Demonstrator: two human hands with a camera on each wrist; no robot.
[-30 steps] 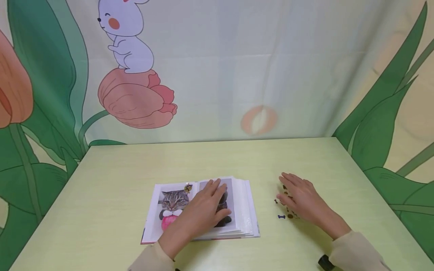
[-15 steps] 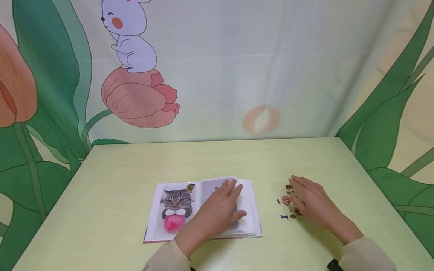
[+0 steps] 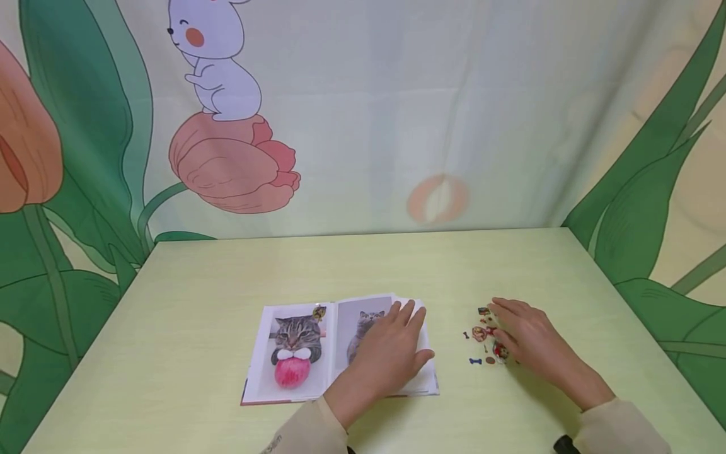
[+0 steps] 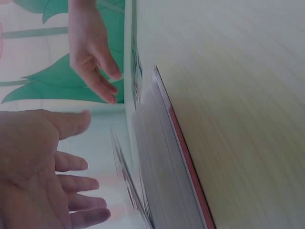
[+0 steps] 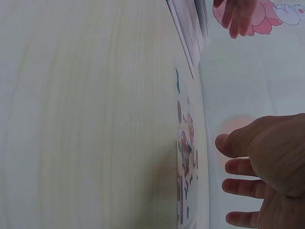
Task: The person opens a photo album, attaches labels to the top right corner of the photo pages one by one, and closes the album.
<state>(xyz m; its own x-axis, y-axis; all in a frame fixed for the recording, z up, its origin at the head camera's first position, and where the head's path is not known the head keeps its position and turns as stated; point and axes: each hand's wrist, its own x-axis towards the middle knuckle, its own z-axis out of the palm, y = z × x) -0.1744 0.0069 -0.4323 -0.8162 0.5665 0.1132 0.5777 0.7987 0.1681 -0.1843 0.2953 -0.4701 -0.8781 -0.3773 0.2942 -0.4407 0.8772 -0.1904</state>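
Observation:
An album (image 3: 258,378) lies spread on the table, its left page showing a cat photo (image 3: 292,350) with a pink pompom below the face and a small sticker (image 3: 319,313) at the upper corner. A grey cat photo (image 3: 363,328) on the right page is partly covered by my left hand (image 3: 388,347). Straight, spread fingers of that hand hover above the pages, apart from them in the left wrist view (image 4: 38,171). My right hand (image 3: 535,347) hovers with relaxed fingers over a sticker sheet (image 3: 479,335) of bones and small figures, hiding its right part.
The pale table (image 3: 170,302) extends around the album and the stickers. Behind it hangs a curtain (image 3: 363,126) printed with a rabbit and tulips. A dark object (image 3: 565,444) sits by the right sleeve.
My left hand has moved right across the right page; the photo there is now a grey cat instead of a dark one. My right hand has shifted slightly right, uncovering more stickers.

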